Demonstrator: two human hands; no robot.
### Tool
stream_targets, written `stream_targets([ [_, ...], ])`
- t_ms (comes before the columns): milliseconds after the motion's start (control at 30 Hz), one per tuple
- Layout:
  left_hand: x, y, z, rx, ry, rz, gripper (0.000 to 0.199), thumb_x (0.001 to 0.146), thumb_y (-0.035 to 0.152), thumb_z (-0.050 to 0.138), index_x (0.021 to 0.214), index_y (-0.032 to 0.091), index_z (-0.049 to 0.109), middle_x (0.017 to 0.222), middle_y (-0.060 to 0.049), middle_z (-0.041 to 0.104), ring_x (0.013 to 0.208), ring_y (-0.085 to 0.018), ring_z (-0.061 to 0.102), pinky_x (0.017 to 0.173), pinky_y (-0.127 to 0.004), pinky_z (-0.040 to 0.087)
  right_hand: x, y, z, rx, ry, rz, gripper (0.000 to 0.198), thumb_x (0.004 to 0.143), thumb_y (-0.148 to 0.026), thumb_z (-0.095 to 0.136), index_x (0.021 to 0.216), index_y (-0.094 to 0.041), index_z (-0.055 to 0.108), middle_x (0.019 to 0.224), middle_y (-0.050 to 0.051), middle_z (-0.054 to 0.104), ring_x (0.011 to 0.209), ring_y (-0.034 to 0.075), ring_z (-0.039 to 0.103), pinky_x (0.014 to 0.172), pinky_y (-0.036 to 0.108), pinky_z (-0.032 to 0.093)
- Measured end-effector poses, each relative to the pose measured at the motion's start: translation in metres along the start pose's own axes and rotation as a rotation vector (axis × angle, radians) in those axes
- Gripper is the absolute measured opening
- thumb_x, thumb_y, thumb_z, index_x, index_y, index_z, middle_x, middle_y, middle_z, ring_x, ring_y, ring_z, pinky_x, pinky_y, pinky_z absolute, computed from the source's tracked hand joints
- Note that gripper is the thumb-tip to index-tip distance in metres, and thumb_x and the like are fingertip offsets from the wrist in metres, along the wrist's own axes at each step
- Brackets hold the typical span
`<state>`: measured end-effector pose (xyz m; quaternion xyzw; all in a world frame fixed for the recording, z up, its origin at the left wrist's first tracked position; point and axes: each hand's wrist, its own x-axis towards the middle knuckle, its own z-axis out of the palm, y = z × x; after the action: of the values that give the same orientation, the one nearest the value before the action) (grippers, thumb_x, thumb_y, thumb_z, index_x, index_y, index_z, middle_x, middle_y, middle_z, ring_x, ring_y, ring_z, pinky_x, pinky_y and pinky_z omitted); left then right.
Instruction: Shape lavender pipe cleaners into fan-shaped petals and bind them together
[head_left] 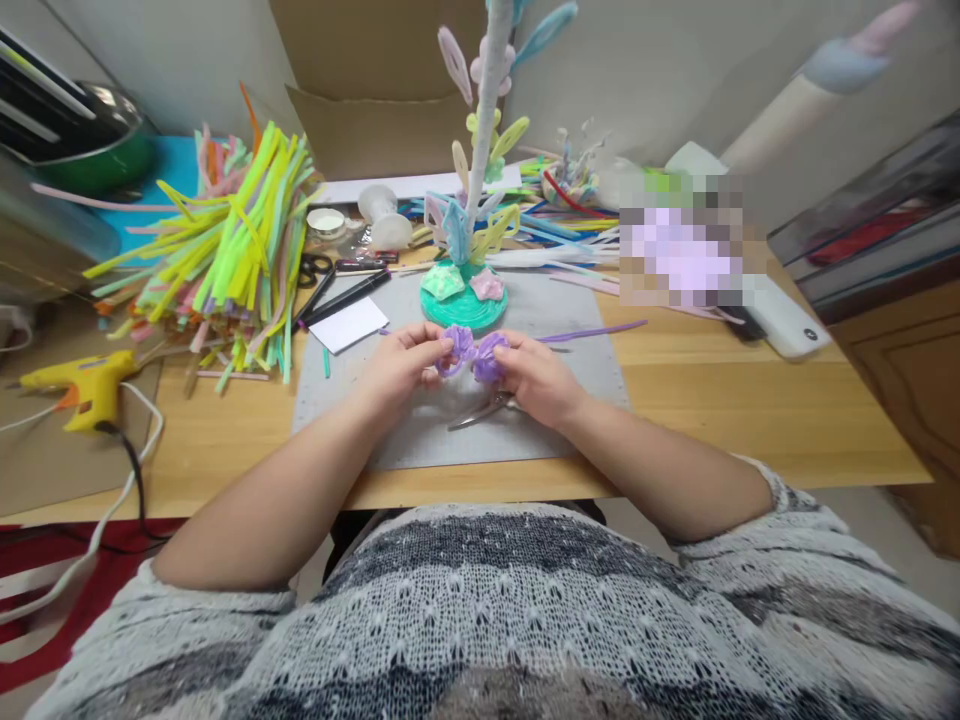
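Between my two hands is a purple bow-like shape (489,357) made of fuzzy pipe cleaner, with two rounded lobes. My left hand (412,362) is closed, pinching the left lobe between thumb and fingers. On the other side my right hand (541,375) pinches the right lobe. A straight purple pipe cleaner (592,332) sticks out to the right behind my right hand. Below the hands, metal pliers or scissors (480,411) lie on the grey cutting mat (420,437); their handles are partly hidden. Just beyond stands a pipe-cleaner tree with a green round base (463,312).
A large bundle of coloured pipe cleaners (240,240) lies at the left, near a yellow glue gun (90,388) with its cord. Black pens (349,295), a white card (349,325) and a white spool (385,215) are at mid-left. A white device (784,318) lies at right.
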<state>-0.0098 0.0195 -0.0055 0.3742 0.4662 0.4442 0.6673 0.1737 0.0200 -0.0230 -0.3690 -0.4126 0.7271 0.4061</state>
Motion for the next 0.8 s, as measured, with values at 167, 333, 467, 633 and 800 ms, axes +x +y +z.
stream_targets([
  [167, 0.000, 0.002, -0.002, -0.120, -0.073, -0.073, 0.024, 0.062, 0.025, 0.072, 0.076, 0.014, 0.057, 0.061, -0.003, 0.065, 0.050, -0.010, 0.055, 0.040, -0.017, 0.036, 0.002, -0.001, -0.004, 0.049, -0.062, 0.019, 0.026, 0.071, -0.039, 0.072, 0.079, -0.016, 0.062, 0.067, 0.000, 0.063, 0.056, 0.010, 0.058, 0.050, 0.021, 0.043],
  [333, 0.001, 0.003, -0.003, -0.127, -0.010, -0.040, 0.018, 0.061, 0.020, 0.069, 0.074, 0.014, 0.056, 0.057, 0.000, 0.060, 0.046, -0.008, 0.052, 0.042, -0.017, 0.038, 0.005, -0.004, -0.006, 0.189, -0.051, 0.010, 0.021, 0.070, -0.030, 0.068, 0.084, -0.015, 0.061, 0.069, 0.000, 0.062, 0.057, 0.011, 0.059, 0.047, 0.020, 0.042],
  [467, 0.002, 0.002, -0.005, -0.136, 0.033, 0.025, 0.018, 0.061, 0.016, 0.071, 0.074, 0.014, 0.059, 0.058, 0.003, 0.058, 0.047, -0.005, 0.051, 0.045, -0.015, 0.037, 0.005, -0.004, -0.007, 0.176, -0.005, -0.029, 0.022, 0.066, -0.028, 0.073, 0.082, -0.017, 0.061, 0.067, -0.002, 0.063, 0.055, 0.009, 0.058, 0.049, 0.020, 0.042],
  [633, -0.002, 0.002, -0.001, -0.109, 0.039, 0.132, 0.019, 0.062, 0.018, 0.074, 0.077, 0.015, 0.063, 0.065, 0.003, 0.062, 0.054, -0.007, 0.054, 0.051, -0.018, 0.043, 0.001, -0.001, -0.006, -0.033, -0.046, -0.280, 0.016, 0.071, -0.029, 0.072, 0.083, -0.021, 0.063, 0.078, -0.001, 0.063, 0.059, 0.010, 0.056, 0.054, 0.024, 0.045],
  [800, -0.005, 0.002, 0.005, -0.150, 0.090, 0.202, 0.021, 0.064, 0.019, 0.078, 0.082, 0.016, 0.067, 0.083, 0.001, 0.067, 0.078, -0.009, 0.064, 0.080, -0.022, 0.051, -0.008, 0.001, -0.011, -0.705, -0.041, -0.892, 0.014, 0.083, -0.017, 0.061, 0.093, -0.024, 0.067, 0.098, 0.006, 0.064, 0.089, 0.018, 0.063, 0.075, 0.035, 0.055],
])
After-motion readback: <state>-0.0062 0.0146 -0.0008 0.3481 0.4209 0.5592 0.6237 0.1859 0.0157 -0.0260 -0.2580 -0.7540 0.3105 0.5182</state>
